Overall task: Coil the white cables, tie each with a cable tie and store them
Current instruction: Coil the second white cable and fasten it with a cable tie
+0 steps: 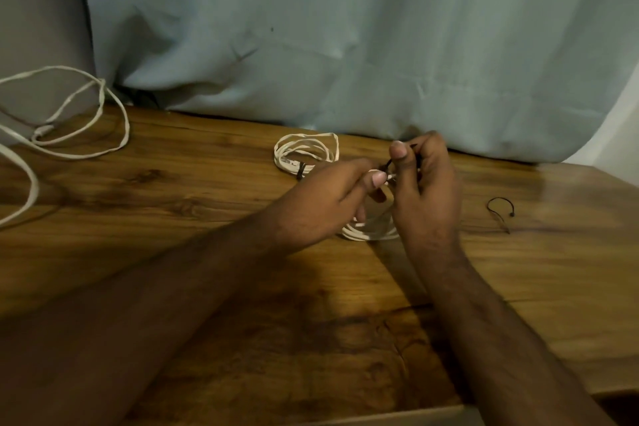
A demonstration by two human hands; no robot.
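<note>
A white coiled cable (pixel 371 230) hangs between my hands just above the wooden table (pixel 193 204); most of it is hidden behind them. My left hand (pixel 321 204) pinches the coil near its top. My right hand (pixel 425 190) pinches a black cable tie (pixel 388 165) that wraps the coil. Behind my left hand lies a second white coil (pixel 306 150), bound with a black tie. A loose, uncoiled white cable (pixel 69 121) sprawls at the far left.
A spare black cable tie (pixel 501 213), bent into a loop, lies on the table right of my right hand. A pale blue-grey curtain (pixel 345 45) hangs along the table's back edge. The table's front edge runs along the bottom right.
</note>
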